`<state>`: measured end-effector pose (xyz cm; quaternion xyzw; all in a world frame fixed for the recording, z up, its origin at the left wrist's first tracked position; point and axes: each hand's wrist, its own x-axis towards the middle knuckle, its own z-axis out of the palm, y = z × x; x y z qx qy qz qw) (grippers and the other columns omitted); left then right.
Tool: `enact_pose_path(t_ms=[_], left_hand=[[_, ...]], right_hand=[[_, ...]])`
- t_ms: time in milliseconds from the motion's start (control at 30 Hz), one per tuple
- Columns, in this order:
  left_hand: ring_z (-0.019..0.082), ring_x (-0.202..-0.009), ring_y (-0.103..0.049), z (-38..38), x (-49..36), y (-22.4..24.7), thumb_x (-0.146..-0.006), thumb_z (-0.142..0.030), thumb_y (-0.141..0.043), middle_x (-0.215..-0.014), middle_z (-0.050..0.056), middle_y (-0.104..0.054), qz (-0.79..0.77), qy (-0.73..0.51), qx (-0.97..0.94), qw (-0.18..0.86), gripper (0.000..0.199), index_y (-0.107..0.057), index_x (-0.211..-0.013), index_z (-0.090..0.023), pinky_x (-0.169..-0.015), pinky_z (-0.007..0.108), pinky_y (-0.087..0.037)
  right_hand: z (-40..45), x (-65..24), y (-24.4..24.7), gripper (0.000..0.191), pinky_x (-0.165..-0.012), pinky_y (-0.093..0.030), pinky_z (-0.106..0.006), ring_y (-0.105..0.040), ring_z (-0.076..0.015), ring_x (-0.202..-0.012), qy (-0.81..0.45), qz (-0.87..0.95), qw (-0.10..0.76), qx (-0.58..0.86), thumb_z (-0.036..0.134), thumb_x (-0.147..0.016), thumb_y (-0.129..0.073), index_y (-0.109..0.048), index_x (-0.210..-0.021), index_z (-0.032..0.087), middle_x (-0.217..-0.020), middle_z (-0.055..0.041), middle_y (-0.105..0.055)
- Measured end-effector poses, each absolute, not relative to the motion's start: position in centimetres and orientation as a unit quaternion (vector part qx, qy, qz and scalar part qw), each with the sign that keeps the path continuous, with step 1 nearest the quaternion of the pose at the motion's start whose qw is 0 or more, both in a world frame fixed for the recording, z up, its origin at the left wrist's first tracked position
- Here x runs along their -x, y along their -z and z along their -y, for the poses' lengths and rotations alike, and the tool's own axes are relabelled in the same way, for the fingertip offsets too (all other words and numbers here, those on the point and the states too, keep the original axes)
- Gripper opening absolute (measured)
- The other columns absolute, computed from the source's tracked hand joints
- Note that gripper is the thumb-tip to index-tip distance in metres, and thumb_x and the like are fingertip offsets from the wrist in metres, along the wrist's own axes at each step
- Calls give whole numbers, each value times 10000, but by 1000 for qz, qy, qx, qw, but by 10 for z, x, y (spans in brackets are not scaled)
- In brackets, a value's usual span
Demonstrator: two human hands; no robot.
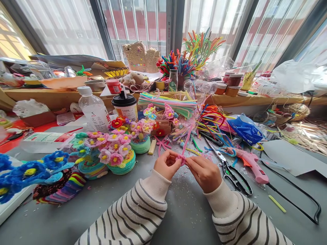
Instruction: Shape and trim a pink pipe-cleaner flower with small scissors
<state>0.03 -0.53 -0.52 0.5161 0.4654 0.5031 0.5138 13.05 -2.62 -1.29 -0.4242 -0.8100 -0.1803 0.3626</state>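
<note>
Between my fingertips, above the grey table, is a pink pipe cleaner (188,137), bunched into loops at its lower end with a straight length rising away from me. My left hand (167,164) pinches the bunched part from the left. From the right, my right hand (205,171) pinches the same part, fingers closed. The exact shape of the loops is partly hidden by my fingers. Just beyond my left hand lie several loose pink pipe cleaners (162,144). Scissors (231,173) rest to the right of my right hand, with a pink glue gun (251,164) past them.
Pipe-cleaner flower pots (121,163) stand on the left, near a plastic bottle (94,110) and a lidded cup (125,108). Bundles of pipe cleaners (168,105) lie behind my hands. A black cord (291,200) curves along the right. A glue stick (277,203) lies nearby.
</note>
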Motion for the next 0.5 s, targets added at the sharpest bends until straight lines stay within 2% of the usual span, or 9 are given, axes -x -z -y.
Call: enact_pose_path(t_ms=[333, 500], left_hand=[[82, -453, -493, 5, 0, 7, -539, -215, -574, -490, -14, -537, -466, -495, -531, 506, 119, -496, -595, -144, -427, 186, -397], [86, -465, -509, 4, 0, 10, -543, -232, -576, -522, -17, -526, -459, -506, -515, 519, 177, -472, -658, -147, -432, 189, -405]], right_hand=[[25, -130, 15, 152, -567, -402, -235, -538, -144, -599, 176, 806, 377, 422, 146, -759, -458, -609, -747, 132, -627, -48, -613], [24, -131, 17, 142, -583, -422, -240, -537, -147, -643, 48, 774, 439, 453, 167, -752, -465, -603, -771, 142, -681, -54, -614]])
